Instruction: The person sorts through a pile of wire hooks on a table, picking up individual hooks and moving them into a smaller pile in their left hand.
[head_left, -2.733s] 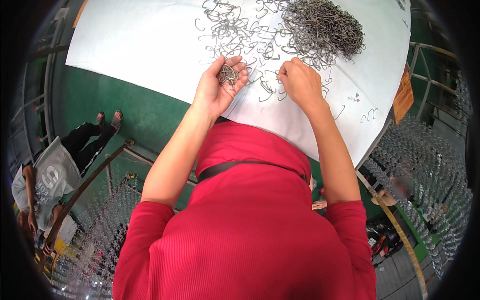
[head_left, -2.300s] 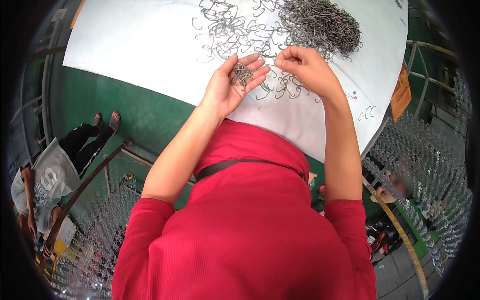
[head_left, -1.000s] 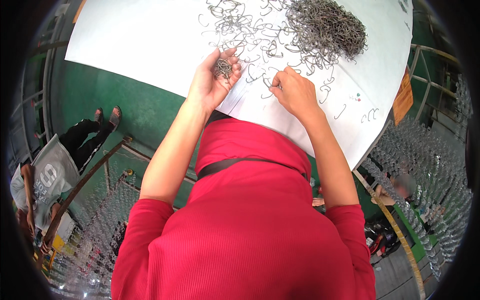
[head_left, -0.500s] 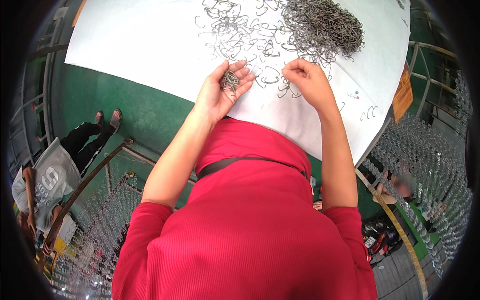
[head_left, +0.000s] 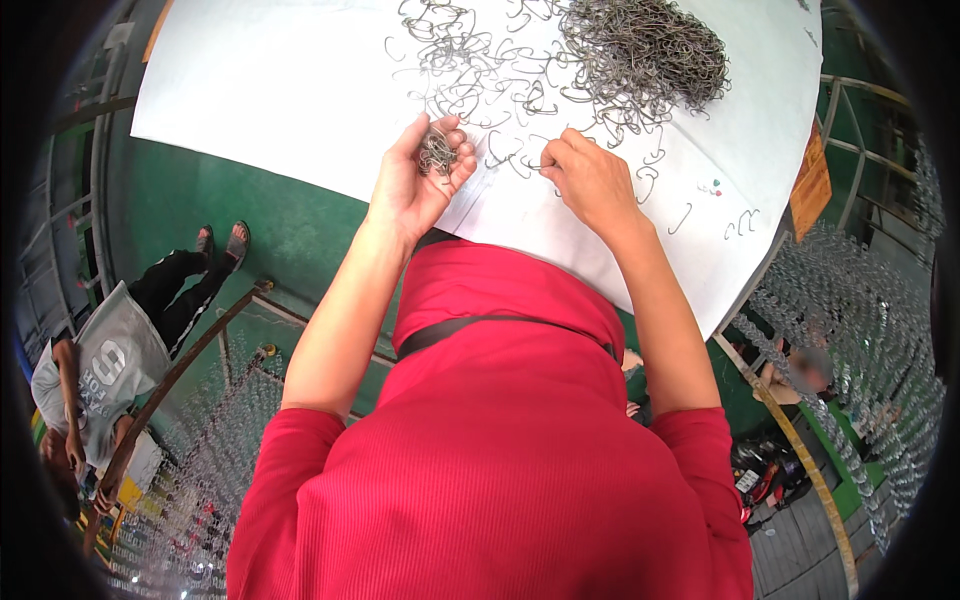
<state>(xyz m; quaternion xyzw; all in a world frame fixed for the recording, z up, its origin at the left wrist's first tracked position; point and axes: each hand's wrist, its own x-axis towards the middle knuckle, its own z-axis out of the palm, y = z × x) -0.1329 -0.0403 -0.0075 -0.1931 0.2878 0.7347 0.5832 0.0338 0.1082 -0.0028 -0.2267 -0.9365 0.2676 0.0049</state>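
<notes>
Presently the left hand (head_left: pixel 418 185) is raised just above the near edge of the white sheet (head_left: pixel 270 90), palm up and cupped, fingers half curled around a small bundle of wire hooks (head_left: pixel 437 153). The right hand (head_left: pixel 588 180) rests low on the sheet, fingers drawn together at a loose hook (head_left: pixel 530 163); whether the fingertips have closed on it cannot be told. Scattered hooks (head_left: pixel 470 70) lie across the sheet ahead of both hands, and a dense heap of hooks (head_left: pixel 645 50) sits further off to the right.

Judgement on the step in hand: collecting single hooks into the held bundle. To do it well, the right hand should pinch one hook only, lift it clear of its tangled neighbours, and lay it the same way round as those already held. The left palm should stay cupped and level so that nothing slides out. Working through the near scatter before the heap reduces snagging. A few stray hooks (head_left: pixel 742 224) lie apart near the right edge.
</notes>
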